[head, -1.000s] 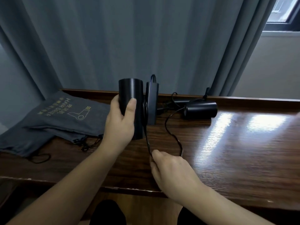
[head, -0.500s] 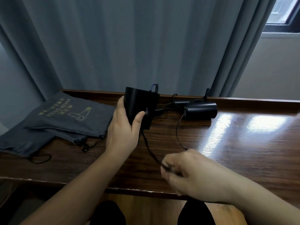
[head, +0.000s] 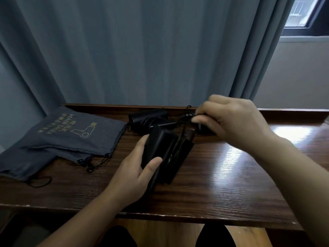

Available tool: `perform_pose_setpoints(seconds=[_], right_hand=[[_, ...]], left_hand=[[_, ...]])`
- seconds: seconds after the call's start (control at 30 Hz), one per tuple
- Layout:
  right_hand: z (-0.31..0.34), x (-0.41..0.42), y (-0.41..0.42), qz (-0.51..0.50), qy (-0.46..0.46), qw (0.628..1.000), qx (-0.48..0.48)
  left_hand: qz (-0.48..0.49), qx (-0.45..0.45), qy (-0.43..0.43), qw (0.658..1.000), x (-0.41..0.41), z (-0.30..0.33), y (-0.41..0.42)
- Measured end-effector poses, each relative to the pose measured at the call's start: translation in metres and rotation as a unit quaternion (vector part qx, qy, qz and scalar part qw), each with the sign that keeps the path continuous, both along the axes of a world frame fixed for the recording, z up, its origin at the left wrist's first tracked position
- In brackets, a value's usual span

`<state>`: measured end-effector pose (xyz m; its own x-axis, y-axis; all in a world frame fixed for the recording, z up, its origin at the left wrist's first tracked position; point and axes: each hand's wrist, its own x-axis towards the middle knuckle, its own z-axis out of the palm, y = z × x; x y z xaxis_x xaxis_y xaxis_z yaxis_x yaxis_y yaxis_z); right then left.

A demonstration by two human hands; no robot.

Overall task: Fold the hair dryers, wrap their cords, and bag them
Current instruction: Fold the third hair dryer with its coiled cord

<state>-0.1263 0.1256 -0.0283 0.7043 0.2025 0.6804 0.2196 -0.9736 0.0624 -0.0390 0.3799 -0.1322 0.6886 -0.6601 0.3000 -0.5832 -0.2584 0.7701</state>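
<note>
My left hand (head: 135, 173) grips a folded black hair dryer (head: 164, 152) just above the wooden table (head: 222, 175), its barrel tilted. Its black cord (head: 170, 123) runs up from the dryer to my right hand (head: 229, 120), which pinches it above and behind the dryer. A second black hair dryer (head: 147, 116) lies on its side at the back of the table, partly hidden by the held one. Its own cord is tangled beside it.
Grey drawstring bags (head: 78, 134) printed "HAIR DRIER" lie stacked at the table's left end, their strings trailing toward me. A blue-grey curtain (head: 142, 50) hangs right behind the table. A raised lip runs along the back edge. The right part of the table shines with glare.
My right hand has carried the cord from near the front edge up and over to behind the dryer. My left hand has lowered and tilted the dryer toward me.
</note>
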Motion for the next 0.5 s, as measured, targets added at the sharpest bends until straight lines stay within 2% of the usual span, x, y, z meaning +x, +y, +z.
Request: perform_pose_setpoints(seconds=[0.17,0.23,0.3,0.37,0.5], right_hand=[[-0.034,0.037,-0.031,-0.030,0.022,0.997,0.067],[-0.050,0.047,-0.031,-0.035,0.047,0.987,0.151],[-0.070,0.058,-0.025,-0.053,0.119,0.952,0.276],[-0.091,0.064,-0.014,-0.058,0.177,0.899,0.395],[-0.119,0.058,0.011,-0.021,0.232,0.843,0.485]], left_hand=[[-0.070,-0.071,0.073,0.992,-0.017,0.015,-0.002],[-0.073,-0.100,0.096,0.988,-0.017,0.020,-0.005],[-0.063,-0.126,0.110,0.984,-0.016,0.027,-0.007],[-0.047,-0.160,0.122,0.978,-0.015,0.033,-0.010],[0.020,-0.228,0.184,0.956,-0.013,0.043,-0.014]])
